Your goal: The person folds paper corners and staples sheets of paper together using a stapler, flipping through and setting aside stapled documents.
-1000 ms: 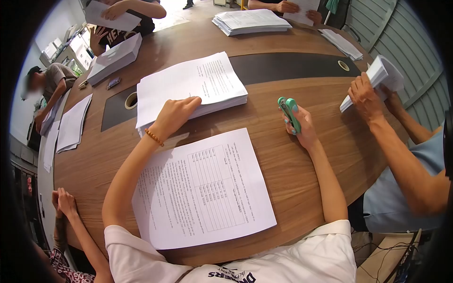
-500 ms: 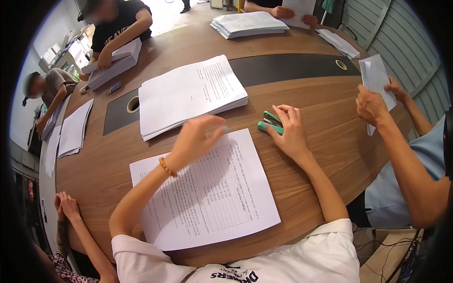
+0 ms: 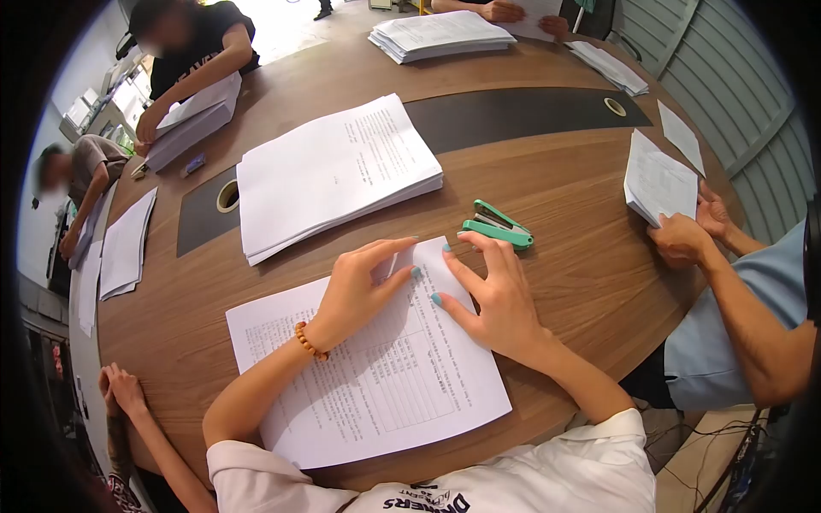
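Note:
A printed sheet with text and a table, perhaps the top of a thin stack of paper [image 3: 376, 410], lies in front of me on the wooden table. My left hand [image 3: 363, 286] rests over its upper part, thumb and fingers apart. At the upper right edge of the paper is my right hand [image 3: 496, 295], fingers spread and holding nothing. Just beyond its fingertips a green stapler [image 3: 496, 226] stands on the table, its arm raised. A thick pile of printed sheets [image 3: 333, 179] lies farther off, to the left of the stapler.
On the right, a person's hands [image 3: 688, 231] hold folded papers [image 3: 658, 179]. Across the table, another person leans over a paper stack [image 3: 192, 128]. More paper stacks [image 3: 436, 36] lie at the far side. Someone's clasped hands [image 3: 122, 389] rest at the left edge.
My right hand has let go of the stapler and moved left onto the paper's edge. My left hand has lowered towards the sheet. The person on the right has brought their papers lower.

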Motion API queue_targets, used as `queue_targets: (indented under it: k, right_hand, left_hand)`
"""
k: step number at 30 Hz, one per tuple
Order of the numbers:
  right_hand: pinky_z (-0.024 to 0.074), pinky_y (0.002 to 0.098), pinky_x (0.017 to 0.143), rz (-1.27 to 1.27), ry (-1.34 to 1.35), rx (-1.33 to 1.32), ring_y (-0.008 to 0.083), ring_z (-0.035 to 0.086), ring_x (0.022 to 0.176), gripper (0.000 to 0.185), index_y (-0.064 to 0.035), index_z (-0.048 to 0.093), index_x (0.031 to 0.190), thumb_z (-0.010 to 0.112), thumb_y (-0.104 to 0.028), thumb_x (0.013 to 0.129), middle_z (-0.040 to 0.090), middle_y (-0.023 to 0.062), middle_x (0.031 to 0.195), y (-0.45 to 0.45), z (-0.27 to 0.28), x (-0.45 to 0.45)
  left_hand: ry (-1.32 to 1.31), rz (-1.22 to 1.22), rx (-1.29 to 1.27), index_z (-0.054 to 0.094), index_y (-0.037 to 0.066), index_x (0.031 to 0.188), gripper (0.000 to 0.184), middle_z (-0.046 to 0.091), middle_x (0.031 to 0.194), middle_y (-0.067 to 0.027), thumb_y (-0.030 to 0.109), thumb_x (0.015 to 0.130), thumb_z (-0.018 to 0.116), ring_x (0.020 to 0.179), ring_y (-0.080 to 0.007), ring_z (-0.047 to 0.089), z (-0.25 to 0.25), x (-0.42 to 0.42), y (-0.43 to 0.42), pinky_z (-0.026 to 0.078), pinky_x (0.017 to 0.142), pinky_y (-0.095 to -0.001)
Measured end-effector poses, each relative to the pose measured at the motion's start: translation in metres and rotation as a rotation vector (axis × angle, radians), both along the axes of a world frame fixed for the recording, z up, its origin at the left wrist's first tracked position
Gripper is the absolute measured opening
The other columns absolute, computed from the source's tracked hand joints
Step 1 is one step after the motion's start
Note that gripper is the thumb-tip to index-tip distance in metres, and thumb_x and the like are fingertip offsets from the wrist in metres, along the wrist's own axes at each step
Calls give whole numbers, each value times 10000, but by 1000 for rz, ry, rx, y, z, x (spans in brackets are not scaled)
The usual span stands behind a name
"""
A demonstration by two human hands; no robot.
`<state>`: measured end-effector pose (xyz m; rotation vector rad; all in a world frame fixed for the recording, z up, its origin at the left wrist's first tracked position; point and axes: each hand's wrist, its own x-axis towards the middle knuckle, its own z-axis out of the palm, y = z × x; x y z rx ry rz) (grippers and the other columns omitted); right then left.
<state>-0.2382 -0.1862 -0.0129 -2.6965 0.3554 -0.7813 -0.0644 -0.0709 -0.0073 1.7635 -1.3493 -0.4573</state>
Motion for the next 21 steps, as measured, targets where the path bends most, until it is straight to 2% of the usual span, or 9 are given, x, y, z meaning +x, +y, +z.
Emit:
queue_targets:
  k: [3, 6, 8, 10, 12, 14, 15, 17, 21]
  right_hand:
    - [380, 395, 879, 12, 8, 20, 293, 426, 1124, 425, -23, 606, 1122, 691, -220, 756, 436, 158, 1256, 2, -3, -1]
    - [385, 390, 868, 11, -9, -12, 287, 437, 1113, 427, -30, 602, 1135, 693, -189, 749, 434, 152, 1267, 4, -6, -1]
    - [387, 389, 864, 10, -22, -28, 288, 440, 1110, 440, -26, 597, 1142, 698, -184, 744, 427, 154, 1275, 4, -6, -1]
    - [389, 389, 861, 9, -36, -45, 289, 444, 1106, 453, -22, 593, 1149, 703, -179, 739, 420, 156, 1283, 5, -5, -1]
    - [381, 394, 873, -36, -48, 136, 300, 428, 1127, 481, -11, 583, 1166, 707, -190, 737, 394, 165, 1313, 4, -4, -1]
    - [375, 398, 881, -19, -20, 121, 307, 418, 1140, 485, -6, 584, 1164, 709, -194, 735, 383, 171, 1325, 1, -3, 0]
    - [369, 401, 889, -1, 8, 106, 313, 407, 1153, 490, -2, 584, 1163, 712, -199, 733, 372, 176, 1337, 0, -3, 0]
    - [364, 402, 895, 13, 5, 121, 310, 398, 1165, 478, -6, 591, 1154, 712, -199, 734, 368, 175, 1344, -1, -4, 0]
    - [362, 392, 891, 23, -4, 101, 288, 401, 1172, 420, -39, 618, 1124, 703, -165, 734, 380, 157, 1351, 1, -5, 0]
  left_hand:
    - [65, 2, 2, 614, 52, 1132, 347, 655, 1013, -104, 85, 790, 665, 742, -174, 608, 3, 0, 1, 485, 650, -274]
    - [119, -2, -40, 627, 45, 1093, 337, 647, 1051, -93, 56, 761, 685, 846, -178, 615, 2, 1, 1, 486, 709, -272]
    - [125, -27, -136, 647, 36, 995, 280, 636, 1074, -84, 26, 720, 698, 940, -188, 606, -3, 4, 1, 477, 772, -273]
    - [138, -48, -140, 647, 31, 950, 256, 631, 1079, -83, 12, 701, 701, 957, -190, 603, -6, 8, 1, 474, 791, -275]
    - [151, -70, -145, 646, 26, 904, 233, 626, 1084, -83, -2, 681, 704, 974, -192, 599, -6, 9, 1, 472, 810, -277]
    - [151, -87, -88, 650, 15, 864, 199, 609, 1089, -102, -30, 676, 696, 1027, -182, 565, -2, 8, 2, 438, 908, -296]
    - [152, -89, -87, 650, 15, 864, 199, 609, 1089, -102, -30, 676, 696, 1027, -182, 565, -3, 8, 1, 438, 908, -296]
    - [138, -70, -119, 652, 21, 892, 237, 624, 1079, -90, -16, 665, 707, 987, -189, 598, -3, 8, 2, 473, 825, -287]
    - [211, 10, -136, 650, 12, 932, 275, 622, 1074, -91, -11, 665, 710, 988, -189, 598, 1, 3, 0, 474, 825, -289]
